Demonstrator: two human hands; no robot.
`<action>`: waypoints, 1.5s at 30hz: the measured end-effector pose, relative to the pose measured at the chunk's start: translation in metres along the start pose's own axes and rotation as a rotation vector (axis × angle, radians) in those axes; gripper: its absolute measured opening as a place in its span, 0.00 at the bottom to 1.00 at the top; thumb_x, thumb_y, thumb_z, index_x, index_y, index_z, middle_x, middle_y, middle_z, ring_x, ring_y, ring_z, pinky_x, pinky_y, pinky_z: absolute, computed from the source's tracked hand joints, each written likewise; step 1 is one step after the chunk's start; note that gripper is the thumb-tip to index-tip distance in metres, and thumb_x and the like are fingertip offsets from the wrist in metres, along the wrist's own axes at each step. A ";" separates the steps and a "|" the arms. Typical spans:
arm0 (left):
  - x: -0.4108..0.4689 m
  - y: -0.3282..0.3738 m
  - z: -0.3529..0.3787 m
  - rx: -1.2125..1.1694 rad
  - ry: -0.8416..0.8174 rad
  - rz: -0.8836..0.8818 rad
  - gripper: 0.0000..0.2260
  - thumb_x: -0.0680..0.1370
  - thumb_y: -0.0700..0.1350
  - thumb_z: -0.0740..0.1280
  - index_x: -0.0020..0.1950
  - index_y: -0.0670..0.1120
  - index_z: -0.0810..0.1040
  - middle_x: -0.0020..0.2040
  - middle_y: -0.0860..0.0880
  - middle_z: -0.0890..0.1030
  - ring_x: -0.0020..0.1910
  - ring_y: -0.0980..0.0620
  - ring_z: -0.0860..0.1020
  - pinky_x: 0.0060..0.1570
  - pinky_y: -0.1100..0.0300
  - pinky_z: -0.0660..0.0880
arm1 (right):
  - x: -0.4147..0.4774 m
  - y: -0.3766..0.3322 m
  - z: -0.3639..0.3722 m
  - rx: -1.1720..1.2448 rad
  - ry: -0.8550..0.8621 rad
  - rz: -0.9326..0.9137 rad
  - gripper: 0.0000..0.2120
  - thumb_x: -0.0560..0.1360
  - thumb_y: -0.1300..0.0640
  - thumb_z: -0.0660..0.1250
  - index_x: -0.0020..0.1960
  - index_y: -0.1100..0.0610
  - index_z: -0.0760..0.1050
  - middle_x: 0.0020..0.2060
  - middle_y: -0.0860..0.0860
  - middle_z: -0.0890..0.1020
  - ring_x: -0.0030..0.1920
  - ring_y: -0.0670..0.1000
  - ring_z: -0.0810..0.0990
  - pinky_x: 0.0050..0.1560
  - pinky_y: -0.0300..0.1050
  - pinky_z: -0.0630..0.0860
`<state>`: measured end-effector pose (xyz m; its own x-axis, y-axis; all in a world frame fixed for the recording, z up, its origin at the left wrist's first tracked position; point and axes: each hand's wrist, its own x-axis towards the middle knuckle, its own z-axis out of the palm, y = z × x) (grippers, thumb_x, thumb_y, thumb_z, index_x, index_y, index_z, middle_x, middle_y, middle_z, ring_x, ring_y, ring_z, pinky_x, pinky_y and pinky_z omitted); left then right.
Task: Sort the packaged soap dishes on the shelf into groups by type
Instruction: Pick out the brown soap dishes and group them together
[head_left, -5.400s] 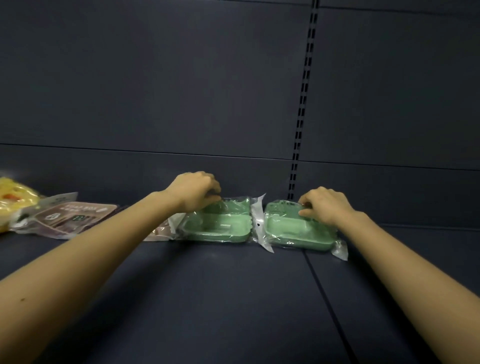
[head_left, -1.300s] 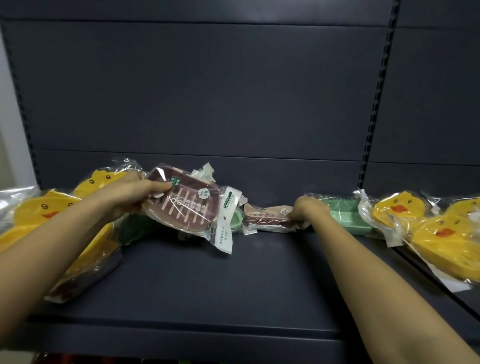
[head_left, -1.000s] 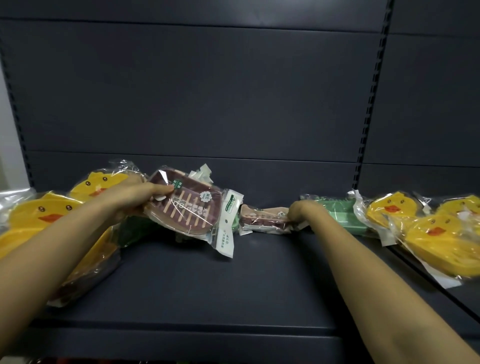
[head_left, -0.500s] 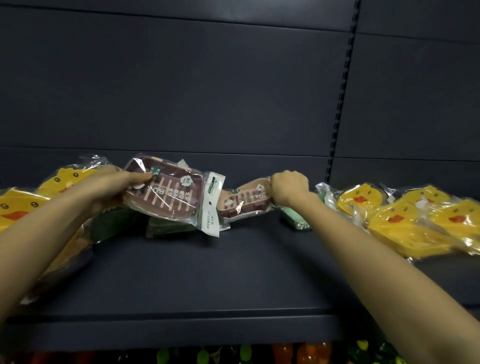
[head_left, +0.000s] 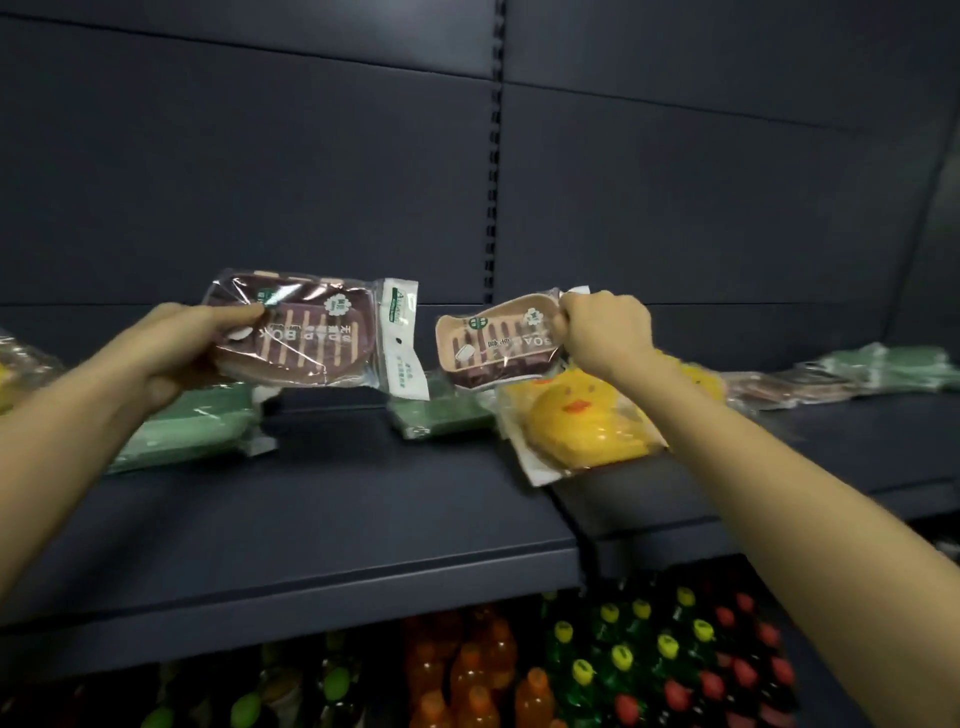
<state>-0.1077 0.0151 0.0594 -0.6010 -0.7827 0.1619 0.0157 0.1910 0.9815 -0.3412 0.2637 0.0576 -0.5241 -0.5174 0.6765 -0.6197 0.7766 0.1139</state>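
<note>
My left hand (head_left: 189, 345) grips a packaged brown soap box (head_left: 306, 338) by its left end and holds it above the shelf (head_left: 332, 530). My right hand (head_left: 605, 332) grips a second packaged soap box (head_left: 496, 348), beige on top and brown beneath, tilted in the air. A yellow duck soap dish (head_left: 584, 428) lies on the shelf under my right wrist. Green packaged dishes lie below my left hand (head_left: 192, 431), at the centre (head_left: 439, 415) and at the far right (head_left: 883, 366).
More brown packets (head_left: 779, 389) lie on the right part of the shelf. Yellow packets (head_left: 10, 374) show at the left edge. On the lower shelf stand bottles with orange, green, yellow and red caps (head_left: 597, 670). A slotted upright (head_left: 491, 208) runs down the back panel.
Both hands have lifted their soap boxes higher off the shelf. The camera has shifted right and down, which reveals the bottles below.
</note>
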 end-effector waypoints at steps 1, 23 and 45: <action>-0.006 0.004 0.018 -0.017 -0.015 0.008 0.05 0.75 0.45 0.67 0.42 0.45 0.77 0.21 0.53 0.80 0.19 0.58 0.77 0.20 0.68 0.74 | -0.007 0.022 -0.003 0.003 -0.009 0.026 0.12 0.80 0.58 0.55 0.57 0.60 0.74 0.52 0.59 0.81 0.52 0.62 0.79 0.41 0.45 0.62; -0.088 0.019 0.362 -0.071 -0.298 -0.041 0.14 0.75 0.44 0.67 0.57 0.39 0.76 0.38 0.45 0.82 0.31 0.50 0.80 0.29 0.60 0.79 | -0.151 0.372 -0.010 -0.007 -0.188 0.410 0.11 0.79 0.54 0.55 0.48 0.59 0.73 0.51 0.61 0.80 0.47 0.62 0.75 0.41 0.46 0.64; -0.046 -0.003 0.615 0.185 -0.318 -0.115 0.12 0.78 0.39 0.60 0.61 0.37 0.71 0.42 0.43 0.80 0.34 0.48 0.78 0.29 0.60 0.76 | -0.098 0.568 0.067 0.108 -0.240 0.476 0.14 0.79 0.52 0.53 0.44 0.58 0.73 0.42 0.57 0.74 0.42 0.59 0.68 0.42 0.47 0.65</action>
<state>-0.5715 0.4150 -0.0137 -0.8087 -0.5879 -0.0166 -0.1932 0.2389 0.9516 -0.6813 0.7314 0.0070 -0.8724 -0.1947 0.4484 -0.3311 0.9102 -0.2489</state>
